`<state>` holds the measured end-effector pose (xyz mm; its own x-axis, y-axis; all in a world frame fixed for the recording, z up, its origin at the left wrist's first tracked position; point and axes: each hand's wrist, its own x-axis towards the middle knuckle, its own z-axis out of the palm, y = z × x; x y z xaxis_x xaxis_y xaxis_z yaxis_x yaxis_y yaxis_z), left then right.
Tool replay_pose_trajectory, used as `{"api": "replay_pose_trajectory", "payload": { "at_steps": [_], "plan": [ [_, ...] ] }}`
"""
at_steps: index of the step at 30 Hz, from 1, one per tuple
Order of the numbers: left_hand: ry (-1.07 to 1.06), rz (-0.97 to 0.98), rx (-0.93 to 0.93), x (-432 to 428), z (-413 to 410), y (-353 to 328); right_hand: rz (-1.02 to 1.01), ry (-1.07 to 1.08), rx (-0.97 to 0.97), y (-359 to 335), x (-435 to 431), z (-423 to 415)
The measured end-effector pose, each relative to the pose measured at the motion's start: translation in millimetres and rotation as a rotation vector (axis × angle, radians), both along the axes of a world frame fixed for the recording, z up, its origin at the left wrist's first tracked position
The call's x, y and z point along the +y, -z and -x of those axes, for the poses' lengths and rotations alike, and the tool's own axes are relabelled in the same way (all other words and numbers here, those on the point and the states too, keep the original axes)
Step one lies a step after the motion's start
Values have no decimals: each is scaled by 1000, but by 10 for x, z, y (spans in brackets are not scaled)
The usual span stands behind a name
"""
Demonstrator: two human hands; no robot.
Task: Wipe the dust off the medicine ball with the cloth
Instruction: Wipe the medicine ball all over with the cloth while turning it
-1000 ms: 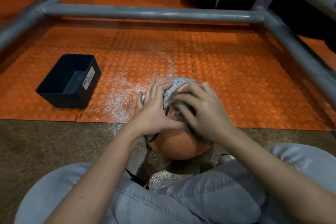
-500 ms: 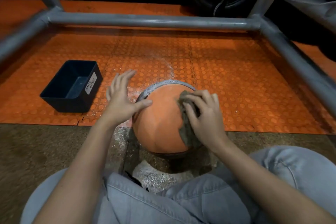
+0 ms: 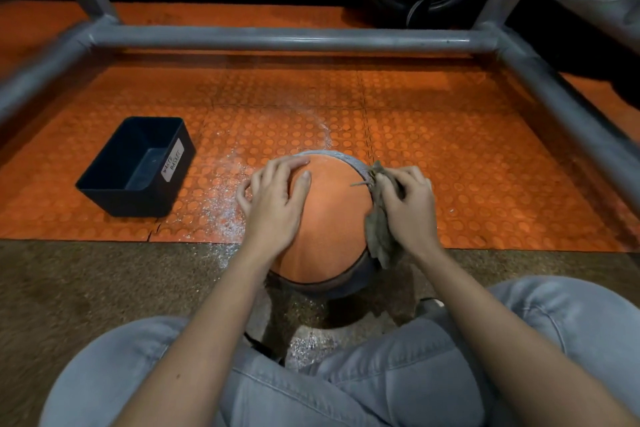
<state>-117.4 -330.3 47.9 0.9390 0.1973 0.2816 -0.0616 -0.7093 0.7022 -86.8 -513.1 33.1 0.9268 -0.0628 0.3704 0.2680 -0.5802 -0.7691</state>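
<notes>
A: While the left hand (image 3: 273, 204) lies flat on the upper left of the medicine ball (image 3: 329, 218), fingers spread, what should the right hand (image 3: 408, 208) do to wipe well?

B: In the head view, the right hand pinches the cloth (image 3: 379, 236) with curled fingers against the right edge of the ball, and the loose end hangs down. It would probably be better to lay more cloth flat on the surface, to press evenly, and to draw it along the curve in one direction, away from the clean orange part. The grey band (image 3: 343, 157) at the far rim looks dusty, so the stroke should reach there.

A: And where is the ball?

B: It is at the middle of the frame, on the border between the orange studded mat (image 3: 450, 149) and the brown floor (image 3: 104, 288), just in front of the person's legs (image 3: 363, 385). The left hand must hold it firm, because a round thing likely rolls under a sideways push.

A: Is there any container?

B: There is one, a dark bin (image 3: 117, 149) at the left of the frame, on the mat and well apart from the ball. Its label (image 3: 172, 160) reads "waste basket". The inside shows only a dark bottom with a pale sheen, and whether dust lies in it cannot be told. White dust (image 3: 221, 211) lies on the mat between bin and ball.
</notes>
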Motion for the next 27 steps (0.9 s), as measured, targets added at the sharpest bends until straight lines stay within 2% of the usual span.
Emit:
{"api": "replay_pose_trajectory", "payload": {
  "at_steps": [2,6,9,11,15,16,18,22,24,27],
  "plan": [
    [-49,50,9,-37,24,-20,37,19,6,-12,23,31],
    [-236,95,-52,-211,158,-25,209,-160,-235,-122,297,339],
    [-205,84,-76,-148,189,-8,303,-252,-328,-149,374,352],
    [-163,71,-65,-45,141,-11,270,-223,-229,-116,307,139],
    [-142,124,-36,58,10,-37,-46,-60,119,50,62,-215],
    [-144,137,-34,68,-6,-43,-42,-24,130,50,74,-179],
    [-160,154,-35,94,-19,-32,38,-33,14,1,210,18],
    [-147,176,-61,133,-27,15,221,-286,-265,-131,481,377],
    [-131,169,-65,142,-25,19,199,-248,-229,-82,381,223],
    [-138,152,-44,117,-31,-13,-60,-32,41,87,140,-90]
  ]
}}
